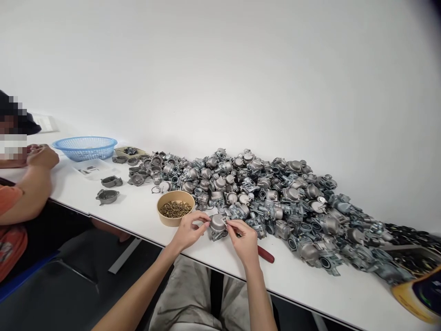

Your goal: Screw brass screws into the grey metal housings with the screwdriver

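- Metal part [217, 223]: on table [310, 285] between hands, domed cover on; fastening unconfirmed, likely mid-job.
- Left hand [193, 228]: half-curled at its left side, grip unclear.
- Right hand [244, 236]: fingertips nearly together, contents hidden.
- Plenty of screws [175, 209] left.

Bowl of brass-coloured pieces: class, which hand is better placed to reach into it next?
Probably the left hand: it is beside the bowl, while the right hand is beyond the metal part.
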`<state>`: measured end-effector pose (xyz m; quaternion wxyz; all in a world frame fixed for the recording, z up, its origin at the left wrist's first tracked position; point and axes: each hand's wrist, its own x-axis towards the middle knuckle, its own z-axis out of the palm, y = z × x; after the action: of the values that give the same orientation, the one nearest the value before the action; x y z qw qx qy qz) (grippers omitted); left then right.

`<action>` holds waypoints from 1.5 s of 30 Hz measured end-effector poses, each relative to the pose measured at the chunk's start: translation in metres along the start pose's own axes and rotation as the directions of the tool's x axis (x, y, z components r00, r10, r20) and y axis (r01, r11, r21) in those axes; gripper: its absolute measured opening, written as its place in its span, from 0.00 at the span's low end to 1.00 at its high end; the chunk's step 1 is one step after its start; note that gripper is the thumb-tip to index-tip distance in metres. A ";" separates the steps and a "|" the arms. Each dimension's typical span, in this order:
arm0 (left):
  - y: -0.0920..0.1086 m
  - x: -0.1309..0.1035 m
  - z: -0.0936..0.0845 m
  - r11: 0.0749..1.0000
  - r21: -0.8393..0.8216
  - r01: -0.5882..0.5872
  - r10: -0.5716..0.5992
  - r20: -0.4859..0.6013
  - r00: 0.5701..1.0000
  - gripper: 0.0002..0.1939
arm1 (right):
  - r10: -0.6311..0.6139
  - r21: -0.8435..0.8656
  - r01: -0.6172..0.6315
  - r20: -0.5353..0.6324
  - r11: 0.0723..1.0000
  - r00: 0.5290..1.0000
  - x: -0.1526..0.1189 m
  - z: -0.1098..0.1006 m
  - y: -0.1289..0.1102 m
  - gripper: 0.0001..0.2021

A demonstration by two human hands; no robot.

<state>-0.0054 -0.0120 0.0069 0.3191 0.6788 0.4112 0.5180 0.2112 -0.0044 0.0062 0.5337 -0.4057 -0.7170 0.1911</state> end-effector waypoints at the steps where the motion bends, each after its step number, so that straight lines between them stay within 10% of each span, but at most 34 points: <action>1: 0.000 0.000 0.000 1.000 0.015 -0.014 0.014 0.007 1.000 0.12 | -0.033 -0.034 0.033 0.002 0.999 0.999 -0.001 -0.001 -0.002 0.09; 13: 0.002 0.001 0.016 0.992 0.101 0.071 -0.076 0.041 0.996 0.37 | -0.164 -0.131 0.170 0.051 0.977 0.985 -0.010 -0.002 -0.007 0.08; 18: 0.005 0.001 0.016 0.984 0.170 0.046 -0.059 0.071 0.996 0.30 | -0.140 -0.115 0.155 0.128 0.981 0.982 -0.018 -0.008 -0.001 0.14; 26: 0.014 0.001 0.010 0.962 0.231 0.146 -0.179 0.133 0.975 0.34 | 0.002 -0.460 -0.036 -0.074 0.887 0.997 -0.036 -0.080 0.021 0.13; 30: 0.016 0.001 0.013 0.951 0.280 0.134 -0.178 0.139 0.974 0.33 | 0.223 -0.576 -0.168 0.026 0.800 0.975 -0.044 -0.099 0.031 0.17; 37: 0.002 0.002 0.015 0.989 0.096 0.115 -0.127 0.126 0.984 0.32 | 0.267 -0.406 -0.248 -0.010 0.879 0.964 -0.053 -0.095 0.046 0.16; 45: 0.004 0.000 0.011 0.979 0.199 -0.042 0.025 0.087 0.996 0.31 | 0.154 0.116 -0.123 -0.311 0.986 0.938 -0.055 -0.090 0.027 0.10</action>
<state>0.0064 -0.0143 0.0075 0.2572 0.7355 0.4360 0.4503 0.3094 -0.0460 -0.0146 0.6463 -0.4549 -0.5811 0.1941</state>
